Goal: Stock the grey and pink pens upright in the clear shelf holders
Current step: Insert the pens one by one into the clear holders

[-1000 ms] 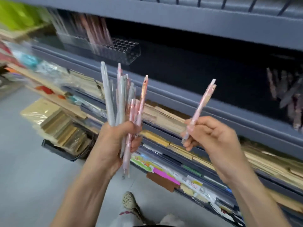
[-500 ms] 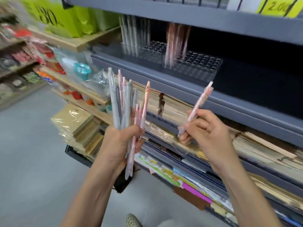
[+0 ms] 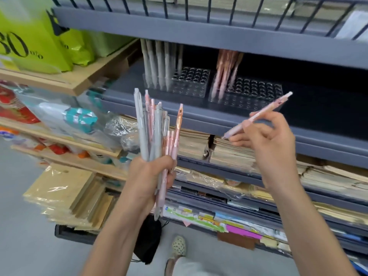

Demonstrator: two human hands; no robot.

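Stationery shop aisle. Grey metal shelving point(image 3: 199, 34) mid-frame carries two clear pen holders point(image 3: 191, 87), grids of holes, part-filled with grey pens point(image 3: 157, 62) and pink pens point(image 3: 227, 68). Lower tiers: dense stacks of kraft-paper goods point(image 3: 229, 154) and coloured paper packs point(image 3: 239, 230). Left of frame: wooden shelves point(image 3: 79, 84) and shrink-wrapped packs point(image 3: 59, 188). Upper left: green bag point(image 3: 29, 46) printed "80". Wire rail point(image 3: 179, 8) along top.
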